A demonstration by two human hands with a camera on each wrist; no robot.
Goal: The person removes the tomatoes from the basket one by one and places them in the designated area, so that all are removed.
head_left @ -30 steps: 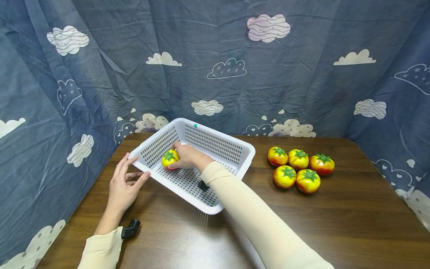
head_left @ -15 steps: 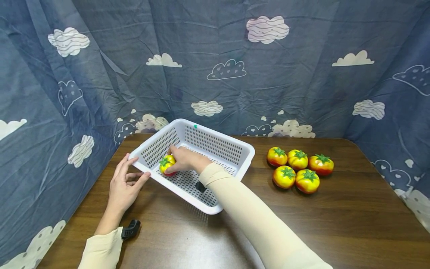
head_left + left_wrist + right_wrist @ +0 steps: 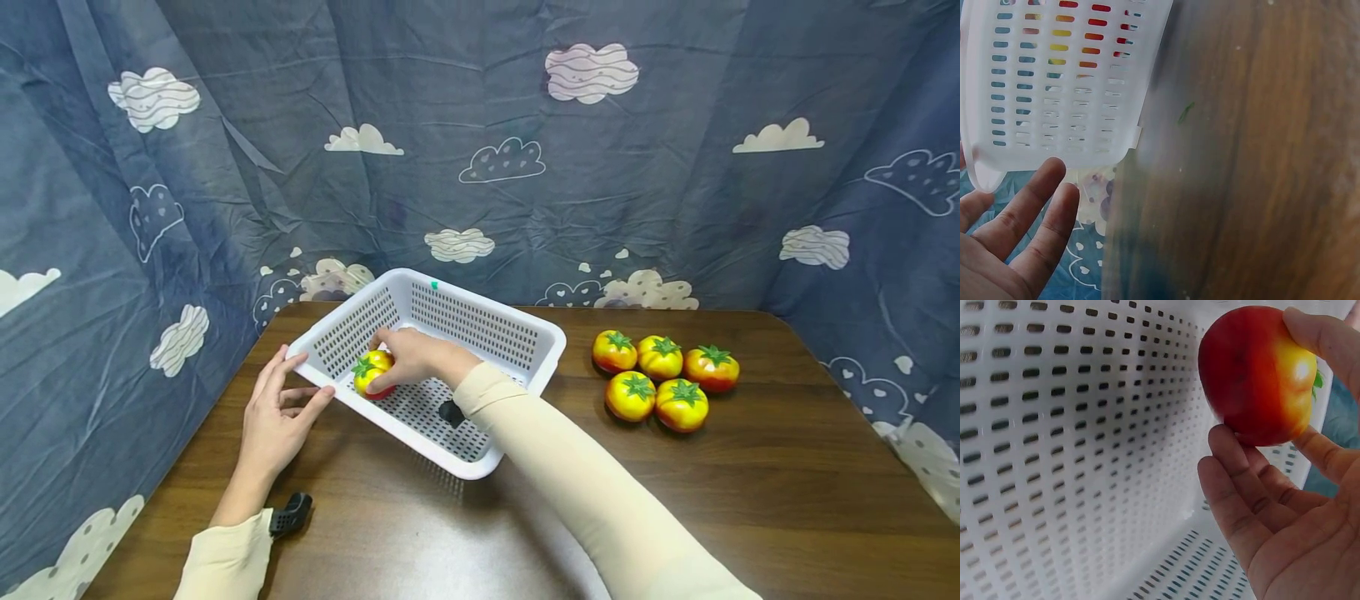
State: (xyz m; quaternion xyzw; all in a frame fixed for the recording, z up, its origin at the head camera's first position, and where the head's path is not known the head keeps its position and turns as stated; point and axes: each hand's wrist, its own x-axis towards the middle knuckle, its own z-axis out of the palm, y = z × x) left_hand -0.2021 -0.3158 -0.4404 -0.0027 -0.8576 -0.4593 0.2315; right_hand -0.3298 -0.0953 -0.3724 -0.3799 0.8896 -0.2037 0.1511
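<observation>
A white perforated plastic basket (image 3: 480,304) stands at an angle on the table. Inside its left end, my right hand (image 3: 411,357) grips a red-and-yellow toy tomato (image 3: 369,373) with a green leafy top. The right wrist view shows the thumb and fingers around the tomato (image 3: 1254,375), near the basket's slotted wall. At the basket's near-left corner my left hand (image 3: 277,417) touches the rim with fingertips and thumb. In the left wrist view its fingers (image 3: 1029,203) are spread and fairly straight beside the basket (image 3: 1035,112); red and yellow show through the slots.
Several similar toy tomatoes (image 3: 660,358) sit grouped on the wooden table (image 3: 570,475) to the right of the basket. A dark blue curtain (image 3: 420,100) with cloud patterns hangs behind the table and along its sides.
My right hand has moved the tomato slightly left and nearer to me within the basket. The left hand stays at the rim. The head view has shifted slightly.
</observation>
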